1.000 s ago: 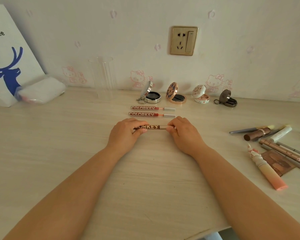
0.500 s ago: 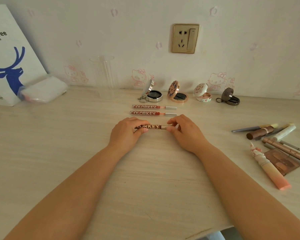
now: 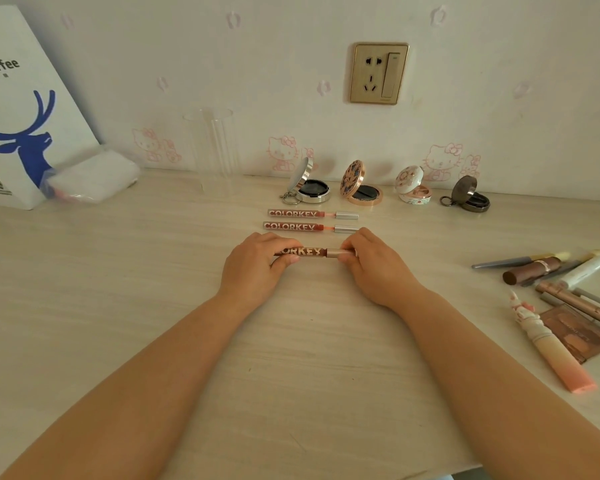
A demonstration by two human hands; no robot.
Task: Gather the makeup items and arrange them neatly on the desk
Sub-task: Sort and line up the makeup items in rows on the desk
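Little is changing since the earlier frames: both hands are still pinching the third lip gloss (image 3: 309, 252), left hand (image 3: 257, 268) on its tube, right hand (image 3: 371, 268) on its cap, just above the worktop (image 3: 153, 306). Next, I judge, setting it parallel below the two placed glosses (image 3: 310, 220).

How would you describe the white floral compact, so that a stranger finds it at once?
Start at the gold wall socket; below it, four open compacts stand in a row along the wall. The white floral compact is third from the left. Only it is white with flowers; its neighbours are rose-gold and dark grey.
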